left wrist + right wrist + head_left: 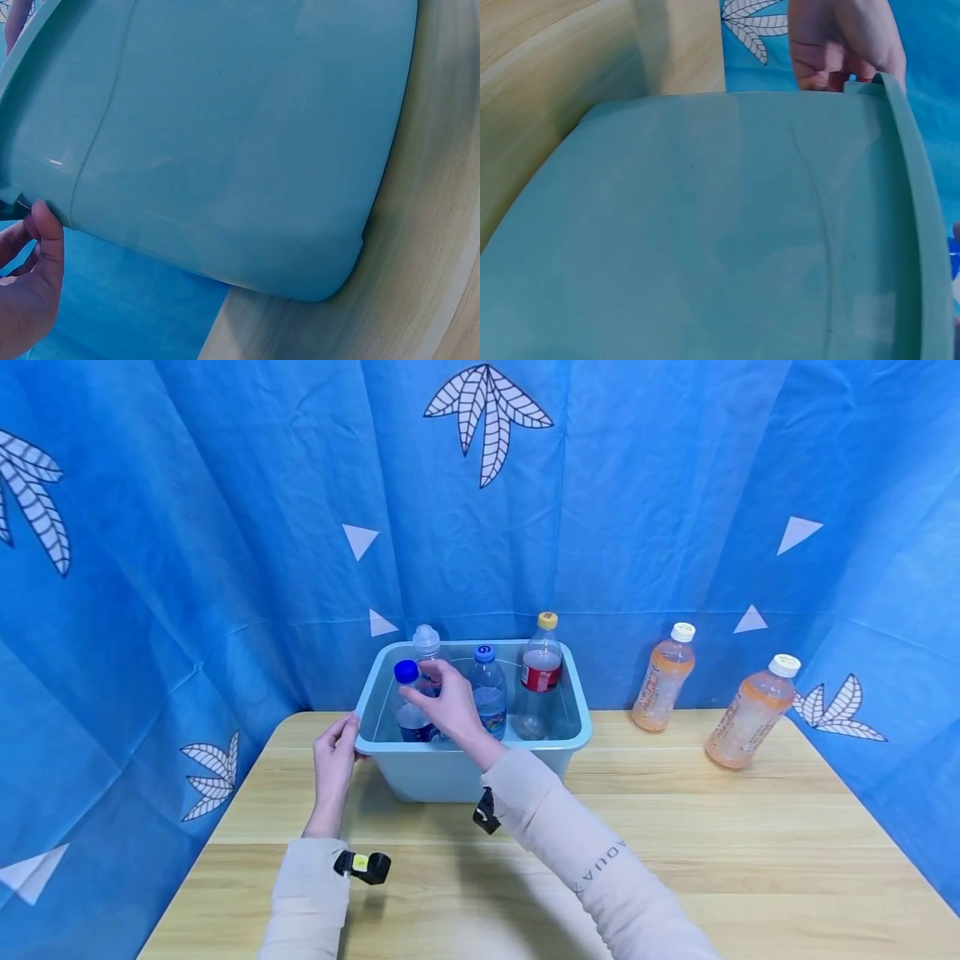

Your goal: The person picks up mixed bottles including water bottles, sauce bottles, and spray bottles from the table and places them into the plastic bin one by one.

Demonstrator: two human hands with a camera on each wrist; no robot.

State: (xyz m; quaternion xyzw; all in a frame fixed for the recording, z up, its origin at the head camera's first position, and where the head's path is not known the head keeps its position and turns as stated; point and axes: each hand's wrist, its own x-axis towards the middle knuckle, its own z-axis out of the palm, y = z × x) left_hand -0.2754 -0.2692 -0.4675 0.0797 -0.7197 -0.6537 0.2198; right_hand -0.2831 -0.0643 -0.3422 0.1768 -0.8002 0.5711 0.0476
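A light blue-green plastic bin (465, 768) stands on the table with several bottles in it. My left hand (335, 756) grips the rim at its front left corner; in the left wrist view, the fingers (46, 232) pinch the bin's edge. Over the bin, my right hand (453, 702) has thumb and fingers about the upper part of a clear bottle with a dark blue cap (407, 672). Beside it in the bin are a clear-capped bottle (427, 639), a blue-capped water bottle (489, 693) and a yellow-capped bottle with a red label (542, 670).
Two orange-tinted bottles with white caps, one nearer the back (665, 681) and one farther right (753, 714), stand on the wooden table (675, 827) right of the bin. A blue patterned curtain (645, 485) hangs behind and at both sides.
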